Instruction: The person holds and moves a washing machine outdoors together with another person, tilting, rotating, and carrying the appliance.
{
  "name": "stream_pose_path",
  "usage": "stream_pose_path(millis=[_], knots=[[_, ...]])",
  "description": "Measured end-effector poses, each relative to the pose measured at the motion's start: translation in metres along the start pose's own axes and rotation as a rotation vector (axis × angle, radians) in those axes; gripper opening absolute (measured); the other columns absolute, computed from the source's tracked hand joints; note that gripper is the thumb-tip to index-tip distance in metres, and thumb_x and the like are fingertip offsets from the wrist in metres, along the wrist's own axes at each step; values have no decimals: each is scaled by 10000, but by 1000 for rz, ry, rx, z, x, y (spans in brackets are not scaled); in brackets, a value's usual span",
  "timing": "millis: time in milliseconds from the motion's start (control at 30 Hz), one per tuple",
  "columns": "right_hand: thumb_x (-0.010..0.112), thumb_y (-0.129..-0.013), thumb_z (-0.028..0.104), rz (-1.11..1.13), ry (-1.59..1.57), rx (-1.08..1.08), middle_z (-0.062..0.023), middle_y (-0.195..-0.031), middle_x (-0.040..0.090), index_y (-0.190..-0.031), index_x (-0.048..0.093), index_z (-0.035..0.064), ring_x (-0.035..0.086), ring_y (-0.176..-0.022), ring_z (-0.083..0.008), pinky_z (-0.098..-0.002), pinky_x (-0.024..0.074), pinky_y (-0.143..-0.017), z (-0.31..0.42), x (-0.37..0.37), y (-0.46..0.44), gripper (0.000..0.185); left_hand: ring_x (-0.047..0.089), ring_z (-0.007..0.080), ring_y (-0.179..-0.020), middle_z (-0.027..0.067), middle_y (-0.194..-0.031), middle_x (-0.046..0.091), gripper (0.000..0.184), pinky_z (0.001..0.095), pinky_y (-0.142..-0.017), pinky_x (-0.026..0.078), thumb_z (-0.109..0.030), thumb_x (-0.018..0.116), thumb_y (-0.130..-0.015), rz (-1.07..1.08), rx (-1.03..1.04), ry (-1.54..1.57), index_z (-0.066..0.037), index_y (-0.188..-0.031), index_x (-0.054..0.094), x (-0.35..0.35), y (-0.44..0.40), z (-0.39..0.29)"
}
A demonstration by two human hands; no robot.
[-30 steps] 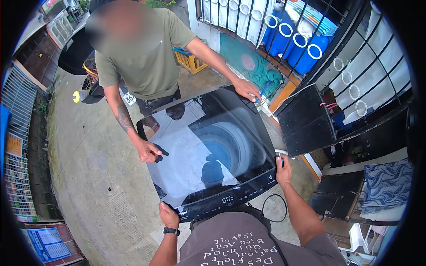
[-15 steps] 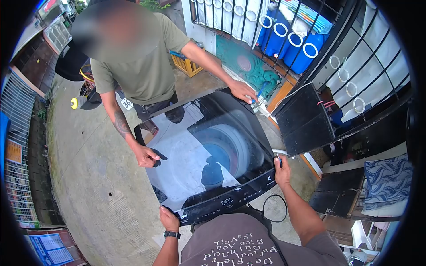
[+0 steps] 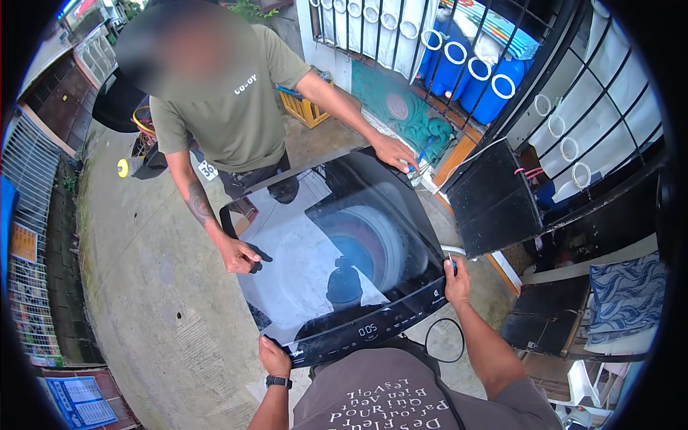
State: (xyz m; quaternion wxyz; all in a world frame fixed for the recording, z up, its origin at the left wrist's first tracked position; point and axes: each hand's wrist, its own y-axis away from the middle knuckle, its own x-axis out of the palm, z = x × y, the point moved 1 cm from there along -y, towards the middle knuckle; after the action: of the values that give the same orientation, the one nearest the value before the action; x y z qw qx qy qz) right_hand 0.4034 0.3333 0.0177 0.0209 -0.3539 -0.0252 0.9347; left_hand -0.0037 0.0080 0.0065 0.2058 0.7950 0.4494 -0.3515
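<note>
Rough grey concrete (image 3: 172, 294) covers the ground of a narrow outdoor lane, seen from the head camera. At upper right, round blue plastic barrels (image 3: 494, 89) stand behind black metal window bars; a yellow plastic crate (image 3: 308, 107) sits farther back.

At the centre, directly in front of the wearer, is a black top-loading washing machine (image 3: 337, 251), slightly turned, its front edge close to the wearer's brown printed T-shirt (image 3: 373, 387).

The wearer's left hand (image 3: 274, 353), wearing a dark watch (image 3: 278, 382) at the wrist, grips the front left corner, thumb on top, the other fingertips out of sight. The right hand (image 3: 457, 278) is curled around the front right corner, with a small blue item (image 3: 452, 266) by the thumb, too small to identify.

Opposite, a person in an olive-green T-shirt (image 3: 222, 136) has one hand (image 3: 394, 152) at the far right corner and the other (image 3: 236, 254) by the left side, fingers mostly folded.

The step in hand seems to be holding the machine steady from both sides; moving it would call for even, coordinated support.

Its smooth, dark glass lid (image 3: 287, 287) is shut and full of reflections, with a pale round drum (image 3: 387, 244) visible beneath. White digits (image 3: 368, 330) on the front panel read 0:05.
</note>
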Motion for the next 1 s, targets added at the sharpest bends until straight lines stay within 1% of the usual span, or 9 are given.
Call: stream_pose_path(millis=[133, 300, 367, 433, 500, 567, 600, 967, 1000], knots=[[605, -1020, 338, -5, -20, -17, -179, -1082, 678, -1177, 628, 67, 648, -1009, -373, -432, 499, -911, 1, 1, 1, 314, 549, 563, -934, 336, -981, 624, 480, 565, -792, 438, -313, 280, -1107, 15, -15, -7, 45, -1036, 591, -3, 0, 0], [608, -1013, 328, -5, 9, 29, -186, -1082, 680, -1163, 633, 52, 649, -1013, -373, -436, 498, -907, 7, -5, 0, 315, 559, 557, -955, 332, -999, 633, 458, 563, -805, 449, -290, 296, -1101, -5, -34, -11, 48, -1074, 604, 0, 1, -3], [605, -1012, 329, -2, -54, -8, -194, -1076, 681, -1144, 636, 31, 648, -1015, -373, -442, 496, -905, -3, -2, -2, 327, 571, 549, -972, 328, -1014, 638, 424, 560, -815, 457, -255, 313, -1090, 46, -51, -40, 44, -1091, 614, 1, 2, -2], [602, -1013, 334, -34, -56, 10, -198, -1057, 682, -1131, 638, 17, 648, -998, -375, -442, 495, -899, 0, -1, -2, 340, 588, 535, -981, 319, -1031, 648, 403, 554, -830, 470, -228, 324, -1078, 33, -40, -17, 40, -1113, 623, 0, 1, -5], [603, -1013, 344, -29, -41, 6, -199, -1033, 683, -1134, 637, 24, 649, -977, -378, -442, 495, -889, 2, -3, -2, 344, 604, 516, -986, 303, -1054, 658, 404, 545, -847, 484, -228, 330, -1072, -20, -14, -41, 32, -1149, 629, -2, -2, -7], [602, -1013, 347, -54, -25, -38, -198, -1026, 683, -1134, 636, 26, 649, -966, -379, -443, 495, -881, -3, 0, -1, 345, 615, 498, -1008, 290, -1081, 667, 407, 533, -867, 495, -227, 336, -1068, 32, 10, 8, 30, -1187, 628, -9, -2, -17], [602, -1013, 350, -81, -1, -59, -197, -1019, 684, -1133, 635, 28, 649, -955, -380, -445, 495, -874, -2, -1, -3, 345, 620, 491, -1031, 290, -1106, 668, 410, 528, -878, 500, -235, 342, -1064, 43, -26, 4, 27, -1197, 629, -7, -2, -18], [599, -1015, 339, -49, 14, -24, -201, -1047, 679, -1156, 627, 54, 644, -959, -389, -465, 490, -871, 2, -3, -2, 319, 621, 492, -1047, 298, -1106, 668, 426, 529, -896, 501, -252, 342, -1059, 1, -2, 45, 31, -1227, 613, -6, -1, -17], [583, -1023, 351, -41, 17, -37, -212, -1038, 681, -1158, 620, 51, 647, -965, -388, -459, 491, -875, 2, -3, -3, 331, 619, 504, -1011, 301, -1067, 668, 432, 540, -864, 498, -261, 325, -1069, -22, 21, 45, 32, -1185, 621, -6, -1, -17]])
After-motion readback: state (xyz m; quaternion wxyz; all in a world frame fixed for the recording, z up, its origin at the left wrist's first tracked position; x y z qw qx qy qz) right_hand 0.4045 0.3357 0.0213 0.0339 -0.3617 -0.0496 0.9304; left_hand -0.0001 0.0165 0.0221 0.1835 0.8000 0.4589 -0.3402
